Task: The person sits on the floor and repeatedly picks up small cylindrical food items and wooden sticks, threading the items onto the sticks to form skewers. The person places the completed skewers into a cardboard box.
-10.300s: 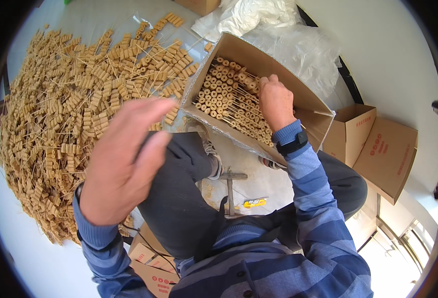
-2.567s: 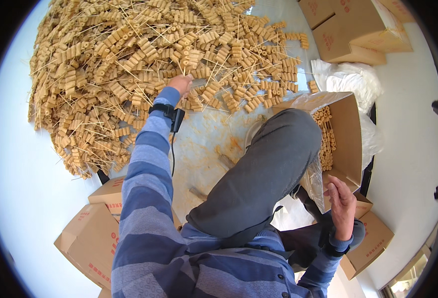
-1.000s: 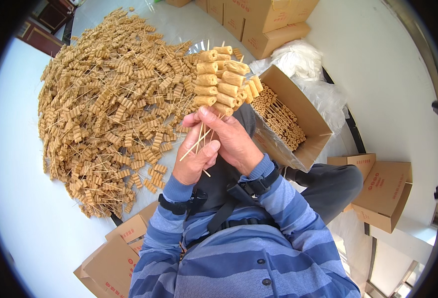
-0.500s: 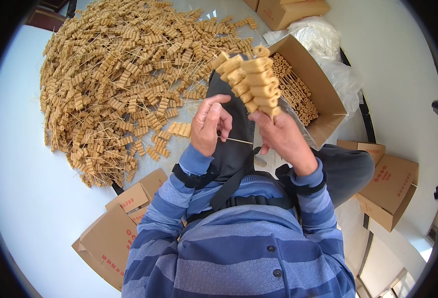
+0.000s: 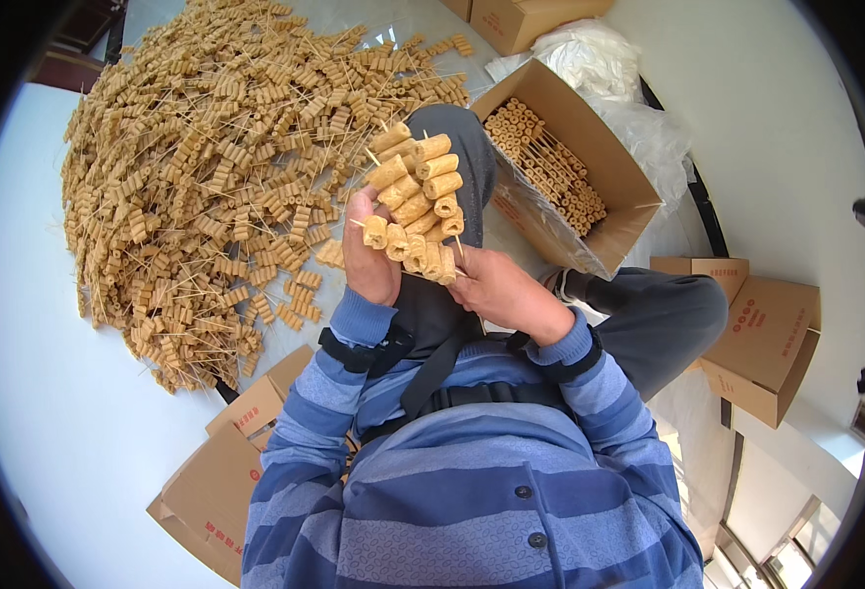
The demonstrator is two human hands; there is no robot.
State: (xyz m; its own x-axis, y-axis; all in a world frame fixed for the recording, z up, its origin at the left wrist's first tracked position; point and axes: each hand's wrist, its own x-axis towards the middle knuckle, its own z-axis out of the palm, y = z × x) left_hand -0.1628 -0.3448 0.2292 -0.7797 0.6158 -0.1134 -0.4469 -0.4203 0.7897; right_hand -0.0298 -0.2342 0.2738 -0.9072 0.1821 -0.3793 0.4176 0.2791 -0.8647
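A bunch of skewers (image 5: 416, 191), each threaded with golden-brown hollow rolls, is held up over my raised knee. My right hand (image 5: 511, 290) is closed at the lower right of the bunch, pinching the stick ends. Against the bunch's left side, my left hand (image 5: 368, 263) cups the skewers; most of its fingers are hidden behind the rolls. One skewer lies slantwise across the front, below the others. To the left spreads a large heap of similar skewers (image 5: 197, 187). An open cardboard box (image 5: 624, 187) at the right holds packed rows of them.
White plastic bags (image 5: 589, 59) are bunched behind the open box. Other cardboard boxes stand at the right (image 5: 761, 329), the far edge (image 5: 525, 22) and the lower left (image 5: 207, 491). My bent leg (image 5: 648, 319) lies below the open box.
My right hand has come down and left with the bunch, which now meets my left hand. The bare stick that showed by my left hand is no longer distinct. The view has shifted slightly.
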